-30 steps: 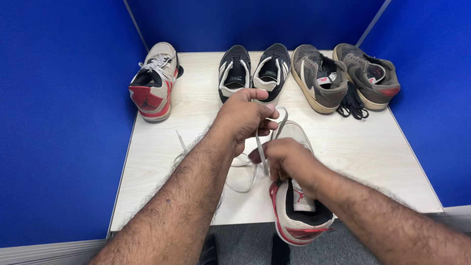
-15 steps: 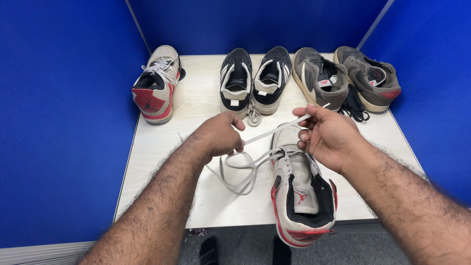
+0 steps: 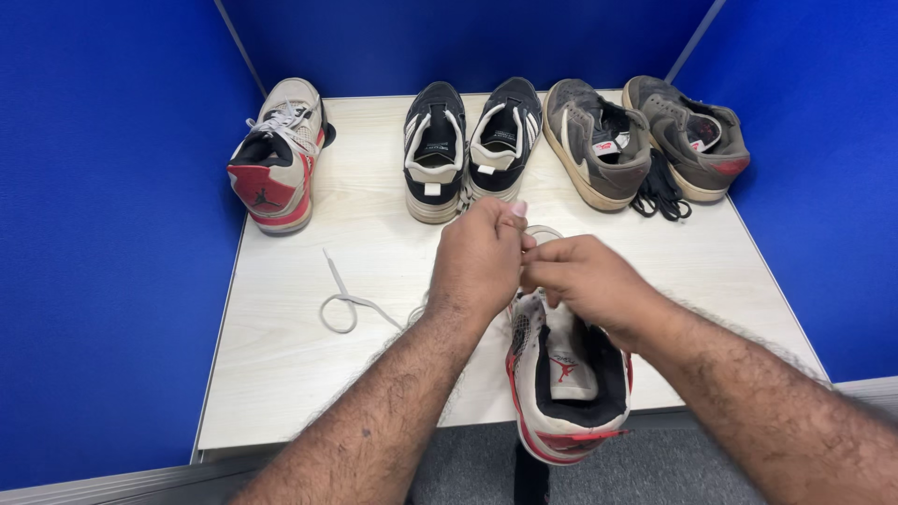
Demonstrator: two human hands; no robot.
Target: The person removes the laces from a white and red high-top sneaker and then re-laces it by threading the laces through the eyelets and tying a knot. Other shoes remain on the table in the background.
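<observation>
Beyond the hands, along the far edge of the table, stand a white-and-red sneaker, a black pair and a grey pair with a black lace bunched between them. Nothing lies between the hands and these. The left hand and right hand meet, touching, over the front of the shoe. Their fingers are curled narrow and pinched together, apparently on the white lace; the grip itself is hidden behind the knuckles. The lace trails left of the fingers in a loose loop on the table. The shoe, white with black lining and red trim, lies just under and nearer than the fingers, heel overhanging the near edge.
</observation>
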